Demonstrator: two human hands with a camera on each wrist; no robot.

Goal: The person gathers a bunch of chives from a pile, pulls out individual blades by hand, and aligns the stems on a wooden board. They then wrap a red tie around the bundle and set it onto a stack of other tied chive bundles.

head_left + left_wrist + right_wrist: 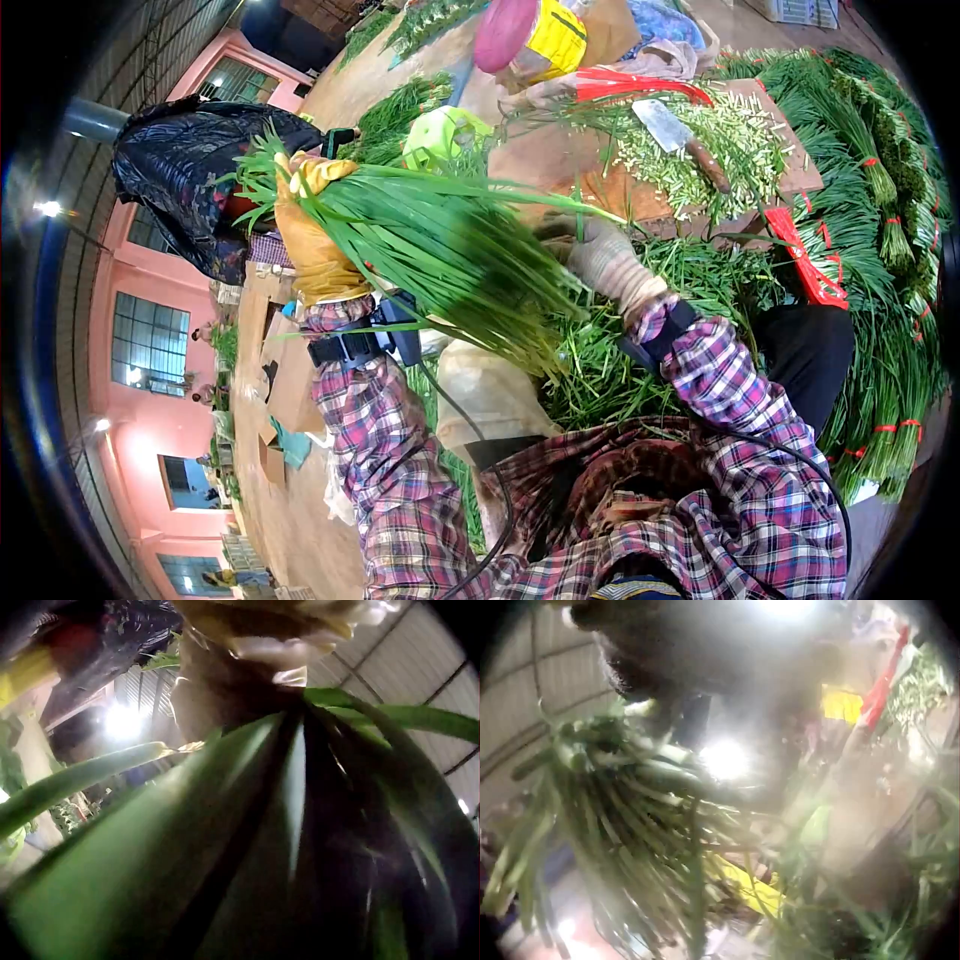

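Leaf bundle gripped in left hand.
Head view: left fingers curl round the bundle, between both arms; right hand sits beside it, grip indeterminable; cleaver lies on table. Left wrist view: leaves fan from the hand. Right wrist view: blurred; stems visible.

A bunch of long, flat green leaves is held slantwise in the air, gripped near one end by the gloved fingers of the left hand; a short tuft is exposed beyond the grip, the longer part is fanned out loosely, and its lower ends are tinged yellowish
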